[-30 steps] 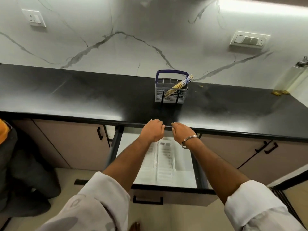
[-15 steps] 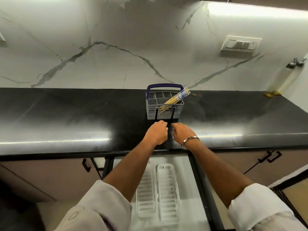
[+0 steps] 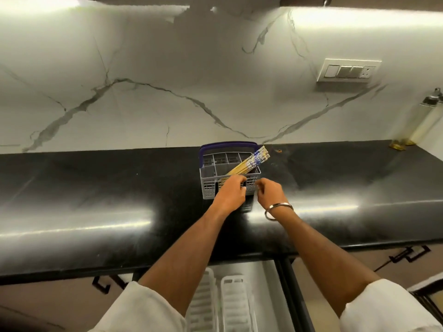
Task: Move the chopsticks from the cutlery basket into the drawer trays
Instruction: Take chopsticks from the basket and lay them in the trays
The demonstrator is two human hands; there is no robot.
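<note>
My left hand (image 3: 231, 194) is up against the near wall of the cutlery basket (image 3: 208, 185), fingers curled in narrow, their tips at the near rim where the chopsticks (image 3: 249, 162) pass behind them; whether I actually pinch the sticks I cannot tell, since my knuckles cover that spot. My right hand (image 3: 269, 191) hangs just beside the basket's right near corner, fingers loosely bent and part-way apart, holding nothing that shows. A thin, smooth metal bangle (image 3: 278, 210) circles that wrist. The basket is grey plastic, a boxy grid of small square compartments with slotted mesh walls and a dark blue handle arched over its far side. The chopsticks are a bundle of slim yellow sticks with blue-and-white patterned tops, leaning to the right and away, their tops poking out past the basket's right rim. All of it sits on a black countertop (image 3: 96, 202), glossy and speckled, with streaks of light along its rounded near edge. Behind rises a white marble-look wall (image 3: 143, 92) with grey veins. Below the counter edge, between my forearms, the open drawer (image 3: 285, 295) shows two long white plastic trays (image 3: 236, 305) side by side, ribbed with crosswise slots and rounded at their far ends. My rolled cream sleeves fill the near corners.
</note>
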